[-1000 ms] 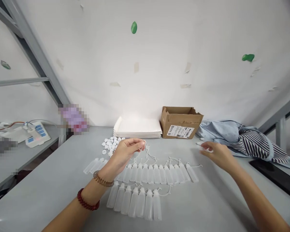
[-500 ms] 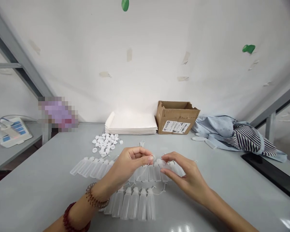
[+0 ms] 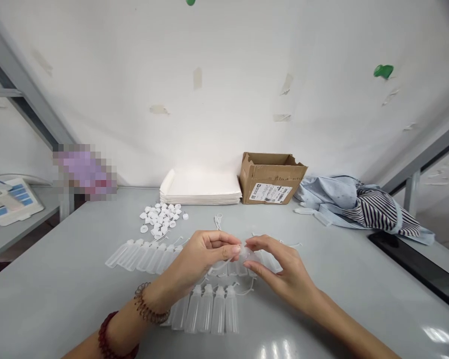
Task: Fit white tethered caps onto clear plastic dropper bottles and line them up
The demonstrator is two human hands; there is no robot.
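My right hand [image 3: 284,262] holds a small translucent plastic bottle [image 3: 244,254] between thumb and fingers, its neck turned left. At that neck, my left hand [image 3: 211,252] pinches a thin white strap [image 3: 224,265], whose tail hangs below the fingertips. The fingers partly hide both strap and neck. Beneath and beyond the hands lies a row of similar bottles [image 3: 144,257], several with straps on their necks. Nearer me is a second row of bottles [image 3: 206,311], partly covered by my left forearm. White caps [image 3: 160,219] are heaped to the left, and loose straps [image 3: 218,221] lie behind the hands.
Along the wall stand a stack of white sheets or envelopes [image 3: 202,199] and an open cardboard box [image 3: 273,174]. Right of these are a bundled blue and striped cloth [image 3: 377,209] and a long black object [image 3: 415,269]. A white device with blue keys [image 3: 18,199] sits far left.
My hands have come together, bringing the small ring in the left fingers against the neck of the bottle in the right. The camera view has shifted slightly.
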